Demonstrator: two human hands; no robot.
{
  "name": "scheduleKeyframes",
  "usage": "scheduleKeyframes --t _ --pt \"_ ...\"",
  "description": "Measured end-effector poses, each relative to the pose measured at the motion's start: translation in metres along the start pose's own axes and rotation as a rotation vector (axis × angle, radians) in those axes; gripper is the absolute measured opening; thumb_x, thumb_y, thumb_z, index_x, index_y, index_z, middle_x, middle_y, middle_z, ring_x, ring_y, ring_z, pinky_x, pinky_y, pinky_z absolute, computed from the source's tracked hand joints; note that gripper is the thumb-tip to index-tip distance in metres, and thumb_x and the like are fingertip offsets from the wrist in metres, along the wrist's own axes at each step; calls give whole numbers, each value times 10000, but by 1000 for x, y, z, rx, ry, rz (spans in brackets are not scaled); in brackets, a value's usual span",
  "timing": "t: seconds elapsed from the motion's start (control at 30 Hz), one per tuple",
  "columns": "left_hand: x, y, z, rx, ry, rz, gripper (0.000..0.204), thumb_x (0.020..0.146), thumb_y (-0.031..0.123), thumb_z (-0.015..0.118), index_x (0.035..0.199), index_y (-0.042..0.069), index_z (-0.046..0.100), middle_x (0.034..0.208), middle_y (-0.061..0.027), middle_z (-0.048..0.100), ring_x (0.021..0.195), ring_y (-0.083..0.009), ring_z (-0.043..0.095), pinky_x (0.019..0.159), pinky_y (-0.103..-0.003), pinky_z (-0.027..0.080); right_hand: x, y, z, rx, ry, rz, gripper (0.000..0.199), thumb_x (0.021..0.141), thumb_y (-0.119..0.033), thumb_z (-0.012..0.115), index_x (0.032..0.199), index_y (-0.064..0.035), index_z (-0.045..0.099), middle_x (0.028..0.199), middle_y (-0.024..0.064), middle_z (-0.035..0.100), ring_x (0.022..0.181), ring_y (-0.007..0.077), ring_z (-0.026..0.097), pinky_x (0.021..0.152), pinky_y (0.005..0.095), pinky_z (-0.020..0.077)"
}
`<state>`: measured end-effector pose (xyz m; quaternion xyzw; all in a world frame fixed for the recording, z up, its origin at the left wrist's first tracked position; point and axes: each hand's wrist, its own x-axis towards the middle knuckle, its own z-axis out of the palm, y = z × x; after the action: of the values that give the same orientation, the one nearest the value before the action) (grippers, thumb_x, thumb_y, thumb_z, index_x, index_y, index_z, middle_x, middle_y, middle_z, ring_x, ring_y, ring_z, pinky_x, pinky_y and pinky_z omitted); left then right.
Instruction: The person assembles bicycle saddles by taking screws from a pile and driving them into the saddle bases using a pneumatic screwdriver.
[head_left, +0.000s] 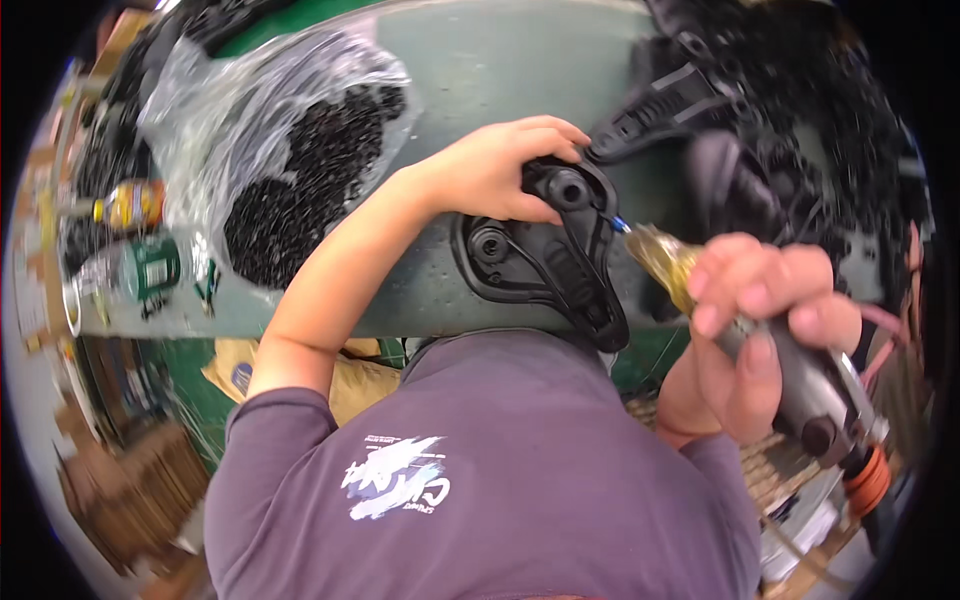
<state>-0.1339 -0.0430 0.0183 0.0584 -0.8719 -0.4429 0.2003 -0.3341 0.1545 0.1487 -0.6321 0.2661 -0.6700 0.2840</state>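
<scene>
Black saddle [572, 278] slants upper-left to lower-right, nose down toward the wearer; left hand [510, 168] pinches its far lobe, right hand [772, 288] wraps a power driver [812, 385] aimed up-left.

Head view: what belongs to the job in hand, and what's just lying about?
Job:
- saddle-shaped black part (left hand)
- power screwdriver (right hand)
- probably bag of small black parts

Seemingly lying about:
- orange bottle
- green container
- cardboard stack

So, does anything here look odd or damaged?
The tool in the right hand: crumpled yellowish film seems wrapped around its front end, which looks makeshift. Otherwise nothing clearly stands out.
</scene>
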Motion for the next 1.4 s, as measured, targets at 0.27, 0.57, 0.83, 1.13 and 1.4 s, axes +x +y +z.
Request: scheduleKeyframes --t 0.27,0.57,0.83,1.13,1.4 --pt "5 5 25 -137 186 -114 365 670 27 889 994 10 722 1301 -121 741 1218 -277 706 1060 -395 543 -5 14 0 -73 46 103 321 1004 -5 600 1282 -120 488 1125 147 594 816 207 634 847 463 564" --pt "-2 6 39 -111 273 -112 442 667 89 909 1015 38 641 1266 -115 719 1141 -314 706 983 -398 563 0 47 17 -233 -145 145 322 936 77 617 1178 -92 489 1040 172 639 841 242 671 847 443 608" --pt "-4 0 42 -160 297 -123 395 710 99 884 980 36 602 1247 -130 706 1153 -305 687 1001 -405 545 14 88 20 -131 -88 154 240 824 149 639 947 -42 560 891 150 718 693 179 695 651 320 606" --pt "-10 11 35 -83 335 -135 387 675 113 894 976 39 662 1219 -117 741 1113 -314 722 970 -400 576 20 71 19 -137 -151 157 375 879 129 596 1210 -38 537 1205 254 690 785 151 689 835 363 594" --pt "-10 1 -125 -143 970 -432 315 800 35 893 1059 -22 723 1180 -147 757 1028 -186 723 870 -290 577 -38 -22 -39 -70 459 200 315 942 34 572 1246 -40 529 1357 291 555 734 203 659 745 427 577"
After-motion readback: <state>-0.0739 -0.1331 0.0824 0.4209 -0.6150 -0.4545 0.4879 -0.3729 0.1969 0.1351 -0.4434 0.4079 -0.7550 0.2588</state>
